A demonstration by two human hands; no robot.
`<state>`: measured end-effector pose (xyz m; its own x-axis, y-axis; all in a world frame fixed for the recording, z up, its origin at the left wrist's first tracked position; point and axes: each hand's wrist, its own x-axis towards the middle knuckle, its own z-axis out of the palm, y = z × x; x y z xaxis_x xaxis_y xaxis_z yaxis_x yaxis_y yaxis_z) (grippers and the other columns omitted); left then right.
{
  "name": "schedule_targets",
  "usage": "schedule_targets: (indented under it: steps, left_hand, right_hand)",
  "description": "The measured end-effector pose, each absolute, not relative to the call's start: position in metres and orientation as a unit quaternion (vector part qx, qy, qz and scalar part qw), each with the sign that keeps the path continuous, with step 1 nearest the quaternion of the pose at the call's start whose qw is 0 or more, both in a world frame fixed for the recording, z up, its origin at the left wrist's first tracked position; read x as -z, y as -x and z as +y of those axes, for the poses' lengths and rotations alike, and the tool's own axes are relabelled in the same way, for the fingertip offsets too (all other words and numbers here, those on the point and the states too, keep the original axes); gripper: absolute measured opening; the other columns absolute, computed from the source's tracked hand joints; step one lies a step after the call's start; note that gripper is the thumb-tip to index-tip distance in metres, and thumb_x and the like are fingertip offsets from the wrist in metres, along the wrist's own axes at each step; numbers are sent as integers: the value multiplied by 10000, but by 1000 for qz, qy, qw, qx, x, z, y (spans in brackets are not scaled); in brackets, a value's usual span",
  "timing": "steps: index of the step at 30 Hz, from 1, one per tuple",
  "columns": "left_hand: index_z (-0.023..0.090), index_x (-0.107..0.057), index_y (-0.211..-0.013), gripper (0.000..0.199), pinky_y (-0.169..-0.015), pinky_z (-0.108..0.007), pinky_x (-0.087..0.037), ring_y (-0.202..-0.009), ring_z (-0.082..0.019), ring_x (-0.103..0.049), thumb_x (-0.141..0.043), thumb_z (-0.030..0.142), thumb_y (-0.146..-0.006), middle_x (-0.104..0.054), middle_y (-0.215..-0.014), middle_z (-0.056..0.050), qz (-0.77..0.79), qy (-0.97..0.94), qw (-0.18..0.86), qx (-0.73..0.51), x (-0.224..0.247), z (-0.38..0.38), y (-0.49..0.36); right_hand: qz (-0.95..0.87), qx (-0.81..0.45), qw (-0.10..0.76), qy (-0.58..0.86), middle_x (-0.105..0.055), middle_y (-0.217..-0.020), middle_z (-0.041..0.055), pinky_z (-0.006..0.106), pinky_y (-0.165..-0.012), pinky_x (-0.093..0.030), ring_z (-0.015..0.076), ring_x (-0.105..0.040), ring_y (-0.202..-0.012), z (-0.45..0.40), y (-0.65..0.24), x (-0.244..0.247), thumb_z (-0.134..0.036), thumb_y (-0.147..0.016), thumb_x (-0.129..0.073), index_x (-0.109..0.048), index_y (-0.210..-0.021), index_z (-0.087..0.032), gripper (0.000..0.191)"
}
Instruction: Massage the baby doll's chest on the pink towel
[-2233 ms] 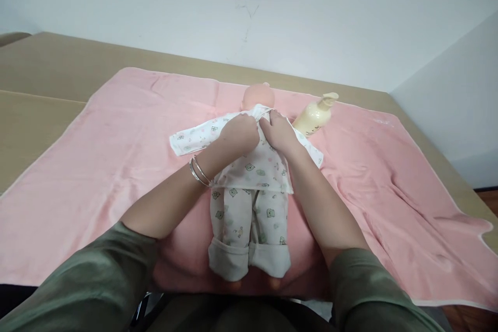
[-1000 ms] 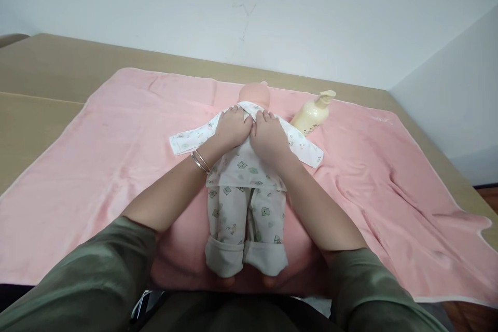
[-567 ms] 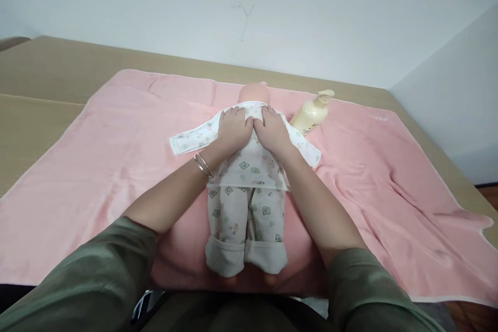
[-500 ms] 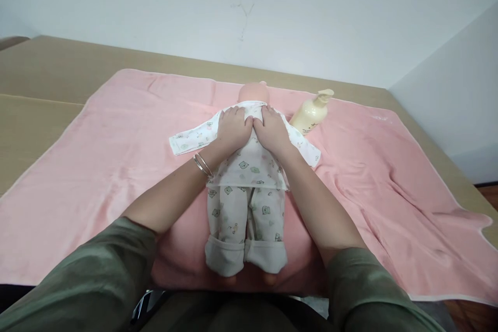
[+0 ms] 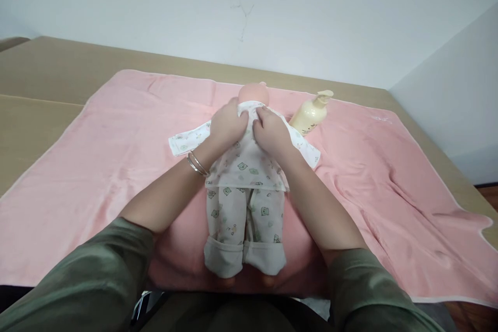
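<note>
A baby doll (image 5: pixel 253 94) lies on a pink blanket, the back of its bald head toward the wall. It wears a white printed top (image 5: pixel 249 166) and matching trousers (image 5: pixel 265 215) with rolled cuffs; both sleeves spread outward. My left hand (image 5: pixel 229 123), with two bangles at the wrist, is curled at the doll's left-side shoulder, its fingers closed on the top's cloth. My right hand (image 5: pixel 271 129) is curled on the upper back near the collar, fingers also closed on the cloth. A cream pump bottle (image 5: pixel 311 113) leans beside the sleeve on the right.
The pink blanket (image 5: pixel 97 155) is wrinkled on the right and covers much of a wooden table (image 5: pixel 85 57). A white wall (image 5: pixel 330 21) with a dark panel rises behind the table. Another wall stands at the right.
My hands have gone from lying flat with fingers spread on the upper back to curled fingers. My left hand has shifted slightly left. The doll and bottle stay in place.
</note>
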<state>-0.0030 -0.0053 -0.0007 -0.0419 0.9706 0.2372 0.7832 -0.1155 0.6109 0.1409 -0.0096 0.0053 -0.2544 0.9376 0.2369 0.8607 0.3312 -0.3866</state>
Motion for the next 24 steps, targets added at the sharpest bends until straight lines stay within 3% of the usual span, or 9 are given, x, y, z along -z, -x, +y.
schedule_targets:
  steps: [4, 9, 14, 19, 24]
  left_hand:
    - [217, -665, -1290, 438, -1096, -503, -549, -1173, -314, -702, -578, 286, -867, -764, -1217, -111, 636, -589, 183, -464, -12, 5, 23]
    - [253, -617, -1295, 462, -1055, -462, -565, -1110, -266, -697, -583, 226, -835, -779, -1142, -58, 593, -540, 199, -563, -29, 4, 38]
    - [289, -498, -1396, 591, -1105, -460, -530, -1186, -244, -667, -617, 171, -829, -782, -1101, -30, 578, -513, 199, -603, -46, -7, 42]
    - [267, -531, -1297, 493, -1089, -433, -529, -1102, -224, -712, -626, 174, -822, -774, -948, -7, 500, -525, 169, -668, -46, -6, 43]
    - [284, -543, -1274, 425, -998, -433, -559, -998, -203, -728, -581, 186, -862, -768, -873, 34, 454, -544, 129, -694, -42, -8, 41]
  right_hand:
    - [-773, -94, 249, 575, -509, -1621, 166, 482, -1286, -399, 288, -432, -1562, -26, -131, -18, -160, -988, -343, -577, -1471, -94, 541]
    - [-802, -70, 161, 571, -314, -1733, 195, 639, -1338, -220, 388, -229, -1649, -30, -119, -8, -256, -1040, -403, -479, -1571, -82, 564]
    - [-800, -77, 161, 573, -303, -1730, 225, 622, -1329, -256, 386, -268, -1635, -30, -122, -12, -251, -1037, -414, -481, -1558, -63, 558]
    - [-784, -54, 221, 578, -272, -1750, 192, 627, -1338, -228, 370, -241, -1646, -31, -123, -13, -240, -1029, -412, -476, -1561, -87, 557]
    - [-800, -91, 185, 563, -295, -1738, 205, 706, -1321, -186, 404, -199, -1654, -28, -121, -5, -307, -1028, -451, -511, -1537, -104, 551]
